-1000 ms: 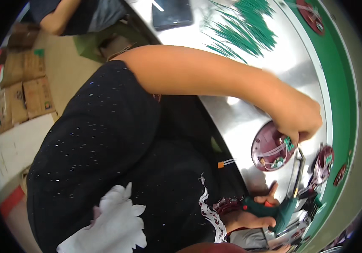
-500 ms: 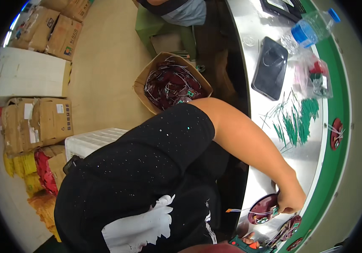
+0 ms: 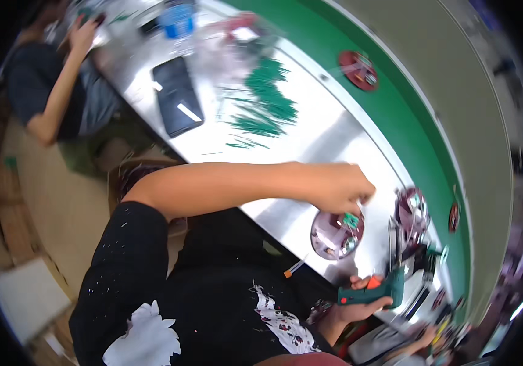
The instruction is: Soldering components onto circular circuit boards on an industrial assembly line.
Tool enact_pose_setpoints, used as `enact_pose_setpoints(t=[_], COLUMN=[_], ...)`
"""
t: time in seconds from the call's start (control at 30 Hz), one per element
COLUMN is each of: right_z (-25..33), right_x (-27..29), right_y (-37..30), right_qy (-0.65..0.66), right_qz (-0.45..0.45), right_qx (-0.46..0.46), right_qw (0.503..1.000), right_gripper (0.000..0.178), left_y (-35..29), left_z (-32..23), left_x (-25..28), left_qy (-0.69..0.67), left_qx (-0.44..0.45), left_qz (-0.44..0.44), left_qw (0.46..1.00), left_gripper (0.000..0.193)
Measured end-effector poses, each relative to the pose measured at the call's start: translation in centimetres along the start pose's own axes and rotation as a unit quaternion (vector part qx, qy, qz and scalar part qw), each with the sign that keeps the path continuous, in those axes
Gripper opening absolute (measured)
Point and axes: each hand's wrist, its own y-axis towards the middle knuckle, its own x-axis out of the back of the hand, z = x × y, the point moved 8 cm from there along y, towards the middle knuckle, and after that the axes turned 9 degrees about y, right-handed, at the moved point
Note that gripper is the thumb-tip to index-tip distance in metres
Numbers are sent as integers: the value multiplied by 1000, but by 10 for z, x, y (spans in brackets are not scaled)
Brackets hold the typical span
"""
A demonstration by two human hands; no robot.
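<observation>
A dark red round disc (image 3: 328, 238) lies on the metal bench, with a small green circuit board (image 3: 351, 220) and thin white wires on it. My left hand (image 3: 342, 188) is over the disc's far edge, fingers pinched by the board; a thin white bit shows at the fingertips, but what it is I cannot make out. An orange connector (image 3: 288, 274) on a white lead hangs past the bench's near edge. Closer to me, my right hand (image 3: 365, 308) is wrapped round a green pistol-grip tool (image 3: 368, 294) with an orange trigger. Its front end is hard to make out.
Beyond my left arm lie thin green strips (image 3: 267, 100), a black phone (image 3: 178, 97) and a bottle (image 3: 178, 21). More red discs (image 3: 412, 210) rest to the right and on the green ledge (image 3: 395, 116). Another person (image 3: 48, 91) sits at far left; a box (image 3: 121, 183) stands below.
My view has swung round to the right, bringing more of the bench and the person at left into sight. My left hand stays at the disc; the green tool remains in my right.
</observation>
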Motion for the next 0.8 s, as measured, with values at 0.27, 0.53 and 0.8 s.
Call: enact_pose_setpoints(t=[0.27,0.53,0.8], right_z=[-15,-14,-1], right_x=[7,4,7], right_y=[-3,-7,-13], right_qy=[86,69,-17], right_qz=[-7,5,-42], right_qx=[-24,-20,29], right_qw=[996,997,999], right_gripper=[79,87,107], left_y=[18,19,13], left_z=[-3,-1,-19], left_x=[16,-9,-31], left_qy=[-15,-74,-17], left_qx=[65,130,85], left_qz=[77,13,-28], left_qw=[995,989,996], left_gripper=[16,10,9])
